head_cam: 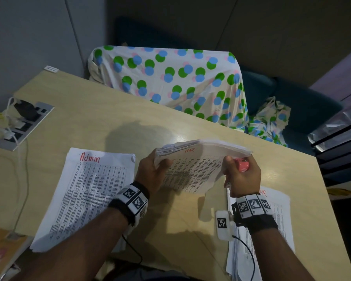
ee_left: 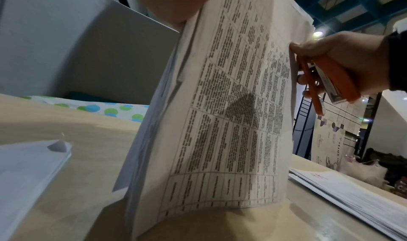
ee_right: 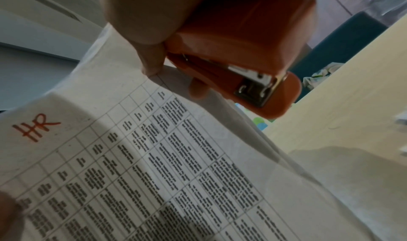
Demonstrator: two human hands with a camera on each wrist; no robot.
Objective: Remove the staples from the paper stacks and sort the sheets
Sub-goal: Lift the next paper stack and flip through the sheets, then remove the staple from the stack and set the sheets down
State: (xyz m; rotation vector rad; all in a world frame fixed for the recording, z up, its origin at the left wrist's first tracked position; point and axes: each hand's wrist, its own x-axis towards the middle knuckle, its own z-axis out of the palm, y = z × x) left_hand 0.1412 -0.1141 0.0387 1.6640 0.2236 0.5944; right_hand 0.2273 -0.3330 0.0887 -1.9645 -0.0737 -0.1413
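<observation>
My left hand (head_cam: 150, 175) curls round the left edge of the HR stack (head_cam: 193, 169), thumb on top. My right hand (head_cam: 241, 175) pinches its right edge between thumb and fingers, with an orange stapler (ee_right: 240, 53) clamped in the palm. The stack stands raised above the wooden desk (head_cam: 130, 122), sagging, its thin sheets printed with gridded text. The Admin pile (head_cam: 85, 197) lies flat beside it.

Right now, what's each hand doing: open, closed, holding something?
Left hand: grips the left edge of the raised HR paper stack.
Right hand: holds the orange stapler and pinches the stack's right edge.
</observation>
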